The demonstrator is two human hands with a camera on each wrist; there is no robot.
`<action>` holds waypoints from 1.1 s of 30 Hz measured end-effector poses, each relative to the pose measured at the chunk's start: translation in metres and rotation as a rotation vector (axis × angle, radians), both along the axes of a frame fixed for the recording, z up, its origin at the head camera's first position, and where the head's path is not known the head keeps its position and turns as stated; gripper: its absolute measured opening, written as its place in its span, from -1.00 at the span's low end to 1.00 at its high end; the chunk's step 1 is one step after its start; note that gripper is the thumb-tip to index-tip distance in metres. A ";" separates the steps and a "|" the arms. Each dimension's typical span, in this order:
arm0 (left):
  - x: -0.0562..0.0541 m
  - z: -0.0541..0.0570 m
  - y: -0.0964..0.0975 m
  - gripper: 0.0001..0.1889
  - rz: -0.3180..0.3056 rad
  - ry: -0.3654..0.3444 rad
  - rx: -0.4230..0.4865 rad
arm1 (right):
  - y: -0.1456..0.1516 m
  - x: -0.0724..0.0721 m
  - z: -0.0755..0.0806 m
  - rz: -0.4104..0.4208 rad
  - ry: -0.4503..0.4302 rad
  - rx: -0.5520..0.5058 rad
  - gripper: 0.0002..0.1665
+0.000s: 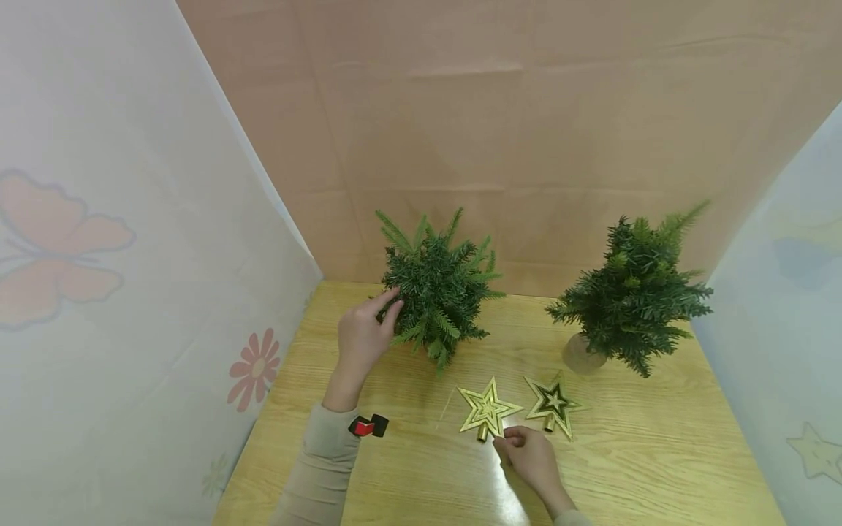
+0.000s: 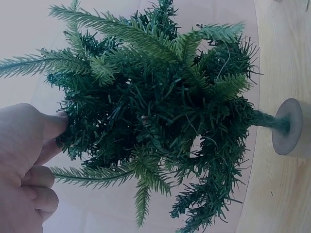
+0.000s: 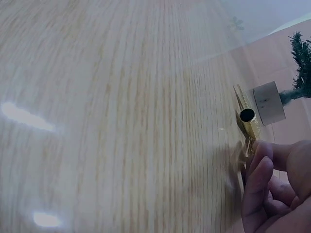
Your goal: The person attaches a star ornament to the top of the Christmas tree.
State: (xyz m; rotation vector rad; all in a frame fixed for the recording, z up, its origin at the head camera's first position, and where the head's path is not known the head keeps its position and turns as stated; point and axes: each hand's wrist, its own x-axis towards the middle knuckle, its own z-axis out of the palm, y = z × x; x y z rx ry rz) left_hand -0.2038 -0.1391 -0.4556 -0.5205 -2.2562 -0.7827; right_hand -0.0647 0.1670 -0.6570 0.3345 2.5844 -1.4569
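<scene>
- the left hand (image 1: 366, 332) is mostly closed: thumb and forefinger pinch needles at the edge of the left tree (image 1: 437, 292), and in the left wrist view this is the tree's tip, with the other fingers folded in toward the palm.
- the left tree is at the back of the surface (image 1: 408, 467), left of the middle. dark green needles make up most of it, with lighter green sprigs sticking out. the left wrist view shows a thin green trunk running into a round grey base (image 2: 287, 127).
- the right hand (image 1: 531, 456) is nearly closed too, thumb and fingers pinching the lower right point of the left star (image 1: 488, 409).
- the left star is gold, in front of the left tree, with a short hollow tube (image 3: 248, 115) at its bottom. i cannot tell whether it lies wholly flat.
- the right star (image 1: 554, 403) lies on the surface just beside it, on the right. it is gold with a dark band inside the outline.
- the right tree (image 1: 634, 292) stands behind the right star, well apart from the left tree, its pale round base (image 1: 582, 354) on the surface.
- a light sleeve (image 1: 322, 453) covers the left forearm, and a black and red tag (image 1: 368, 426) shows at the wrist.
- a creased pinkish-brown sheet (image 1: 421, 131) hangs behind. the pale left wall (image 1: 164, 219) bears a butterfly print (image 1: 52, 245) and a red flower print (image 1: 255, 369).
</scene>
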 end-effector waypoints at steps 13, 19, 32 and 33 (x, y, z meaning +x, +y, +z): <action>-0.001 -0.005 -0.001 -0.84 -0.018 0.049 0.011 | 0.003 0.001 0.001 -0.101 -0.026 -0.165 -0.70; 0.000 -0.005 -0.001 -0.84 -0.021 0.033 0.022 | 0.004 0.001 0.004 -0.144 -0.025 -0.196 -0.73; 0.002 -0.006 0.000 -0.84 -0.042 0.009 0.057 | 0.010 0.000 0.005 -0.191 0.068 -0.223 -0.71; 0.002 -0.006 0.000 -0.85 -0.042 0.010 0.062 | 0.011 0.000 0.005 -0.193 0.074 -0.212 -0.71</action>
